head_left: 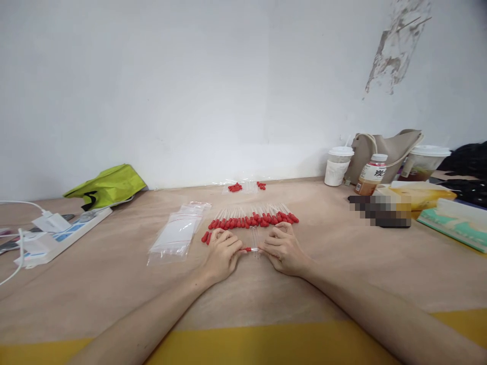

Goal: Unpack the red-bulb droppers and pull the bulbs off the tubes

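Both my hands rest on the brown table, fingertips meeting over one small dropper. My left hand (221, 252) pinches its red rubber bulb (247, 249). My right hand (282, 248) pinches the clear tube end of the same dropper. Just beyond my fingers lies a row of several finished droppers with red bulbs (253, 220). Two loose red bulbs (206, 236) lie left of my left hand. A clear tube (254, 234) lies between my hands and the row.
Clear plastic bags (177, 234) lie to the left. More red bulbs on a bag (243, 187) sit near the wall. A power strip with chargers (57, 231) and a green bag (108, 185) are far left. Cups, a bottle (371, 175), a tote and boxes crowd the right.
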Available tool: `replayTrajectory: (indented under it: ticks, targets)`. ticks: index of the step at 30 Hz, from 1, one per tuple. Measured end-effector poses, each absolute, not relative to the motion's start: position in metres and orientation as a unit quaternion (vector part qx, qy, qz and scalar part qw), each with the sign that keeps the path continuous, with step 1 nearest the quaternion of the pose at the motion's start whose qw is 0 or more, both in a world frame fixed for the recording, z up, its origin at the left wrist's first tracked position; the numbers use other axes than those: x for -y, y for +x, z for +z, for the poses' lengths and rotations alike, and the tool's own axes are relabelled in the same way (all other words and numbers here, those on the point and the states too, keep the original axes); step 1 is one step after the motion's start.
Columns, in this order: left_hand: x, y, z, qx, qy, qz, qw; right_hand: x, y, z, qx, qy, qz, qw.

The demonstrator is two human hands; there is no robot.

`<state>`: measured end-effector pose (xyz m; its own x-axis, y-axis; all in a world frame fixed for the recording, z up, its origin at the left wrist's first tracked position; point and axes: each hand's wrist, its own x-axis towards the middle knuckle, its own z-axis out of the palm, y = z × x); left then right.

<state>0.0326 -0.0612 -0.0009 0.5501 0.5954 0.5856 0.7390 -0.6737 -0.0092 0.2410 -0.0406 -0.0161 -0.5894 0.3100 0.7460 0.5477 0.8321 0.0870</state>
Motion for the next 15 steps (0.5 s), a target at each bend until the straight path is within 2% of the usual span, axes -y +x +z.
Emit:
replayTrajectory:
  ticks: [5,10,15]
  targets:
    - [0.058,0.014,-0.002,0.427,-0.840,-0.317,0.111,0.035,0.263,-0.017,0.854,-0.298,-0.134,0.405]
    - [0.053,-0.002,0.009,0.431,-0.795,-0.426,0.023,0.028,0.270,-0.013,0.792,-0.398,-0.081,0.456]
    - [0.046,-0.032,0.032,0.572,-0.678,-0.459,0.048,0.029,0.253,-0.013,0.791,-0.412,-0.085,0.445]
